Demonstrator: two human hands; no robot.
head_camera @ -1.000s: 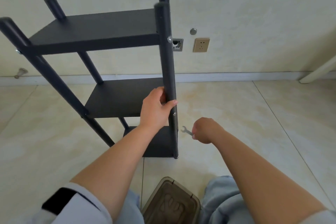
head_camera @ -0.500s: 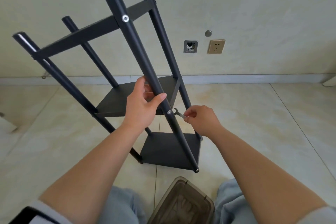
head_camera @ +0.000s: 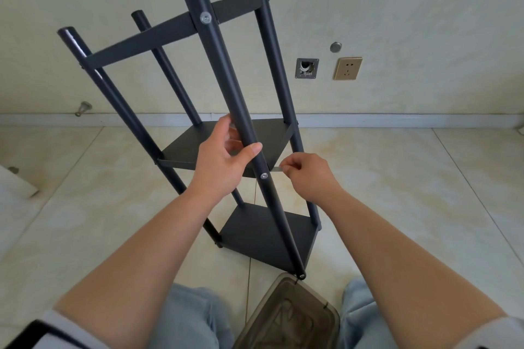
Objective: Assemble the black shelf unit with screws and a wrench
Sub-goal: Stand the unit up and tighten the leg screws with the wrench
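Nearest, between the person's knees, sits one translucent brown container (head_camera: pixel 286 317) on the floor, likely kept close for loose parts; what it holds cannot be made out. Just beyond it the black shelf unit (head_camera: pixel 263 232) stands on the tiled floor (head_camera: pixel 411 193), tipped toward the person so the near pole (head_camera: pixel 226 88) and its screws face up. The left hand (head_camera: pixel 224 161) has its fingers wrapped around that pole, probably to steady the tilted frame. The right hand (head_camera: pixel 307 176) pinches one small wrench (head_camera: pixel 276 169) in clenched fingers, its tip beside the pole near the lower screw (head_camera: pixel 264 176), apparently ready to tighten it. Counted: four poles, three shelves, two visible screw heads on the near pole, the second (head_camera: pixel 205 18) at the top shelf. Farthest, the wall carries one socket (head_camera: pixel 347 68).
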